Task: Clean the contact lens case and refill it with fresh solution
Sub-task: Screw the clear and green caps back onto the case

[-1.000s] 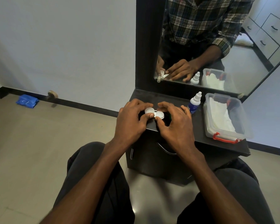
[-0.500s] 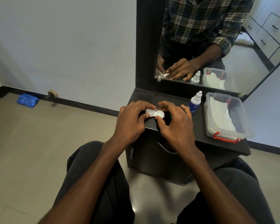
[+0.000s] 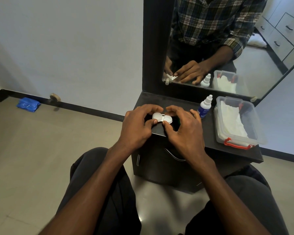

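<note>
**White plastic lens case, both caps on, held at the front of the dark vanity top**

White twin-well contact lens case (image 3: pixel 162 118) sits near the front edge of your black vanity top (image 3: pixel 209 131), between your two hands.

Left hand (image 3: pixel 136 128): fingers curled over the left cap, thumb tip against its near rim, pinching it.

Right hand (image 3: pixel 185 131): fingers arched over the right cap, thumb at its near rim, gripping that side.

Solution bottle (image 3: pixel 204 106): white nozzle, blue label, upright, just beside your right hand, untouched.

Clear tub (image 3: pixel 260 133): red latch at the front, white tissue inside, at the right end of the top.

Step in hand, by judgement: opening the case; both caps look seated, so cleaning and refilling lie ahead.

Next move calls for: steady one well with one hand, twist the other cap off, and keep the case level, since you cannot tell whether old solution remains inside.
</note>
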